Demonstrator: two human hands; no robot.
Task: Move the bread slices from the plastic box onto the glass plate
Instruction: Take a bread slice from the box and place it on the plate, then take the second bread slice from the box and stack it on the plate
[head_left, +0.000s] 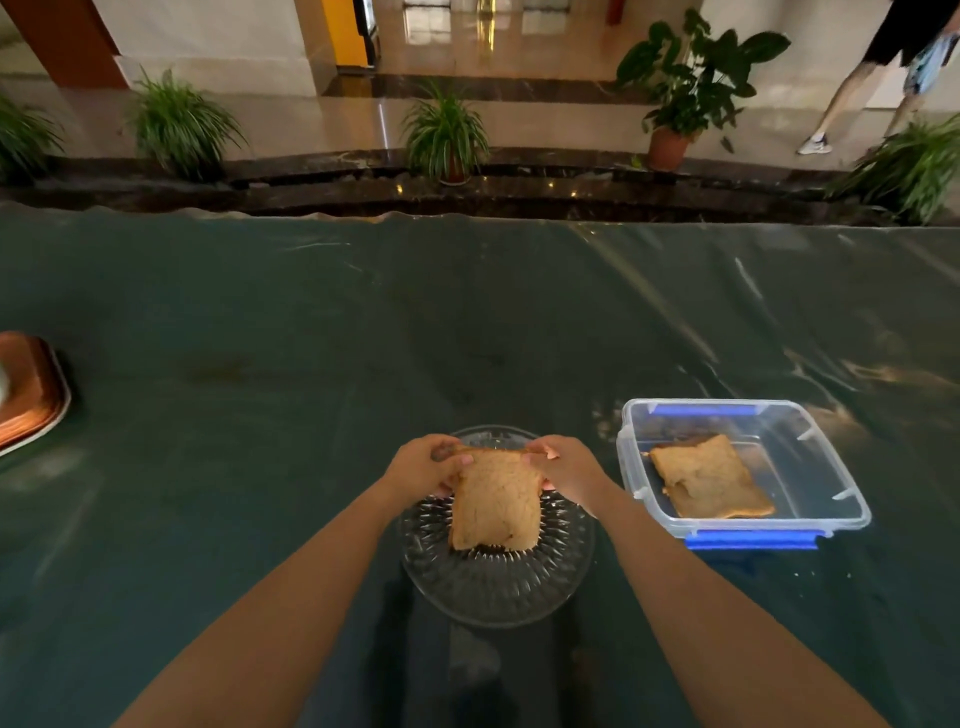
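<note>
While the left hand and right hand pinched one bread slice by its far corners over the glass plate, not yet released; remaining bread lay in the plastic box at three o'clock on the bench; roughly midway, I'd judge.

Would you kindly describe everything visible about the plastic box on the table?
The plastic box is a clear, rectangular, lidless container with rounded corners and blue latch clips on its near and far rims. It sits flat on the green table cover, right of the glass plate and apart from it. Inside, bread lies flat, seemingly stacked slices, toward the left. Neither hand touches the box.
</note>
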